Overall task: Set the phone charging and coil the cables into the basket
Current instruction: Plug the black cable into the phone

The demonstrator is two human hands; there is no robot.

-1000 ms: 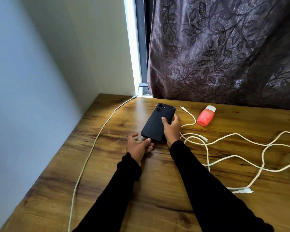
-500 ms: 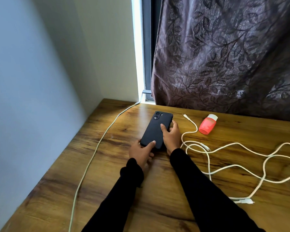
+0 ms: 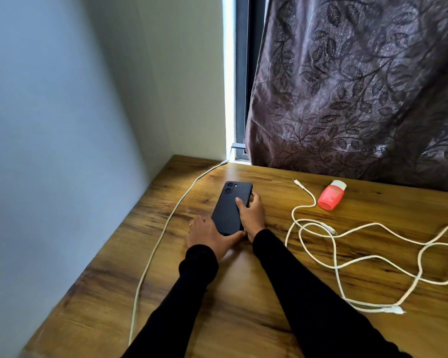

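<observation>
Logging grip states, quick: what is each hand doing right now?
Left hand: grips the near end of the phone.
Right hand: holds the phone's right edge, thumb on its back.

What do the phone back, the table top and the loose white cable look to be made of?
Phone: matte black back, no glare, probably a plastic or rubber case. Table: brown wood grain with a light sheen, solid or laminate unclear. Loose white cable: faint woven texture, looks braided, though that's uncertain.
</observation>
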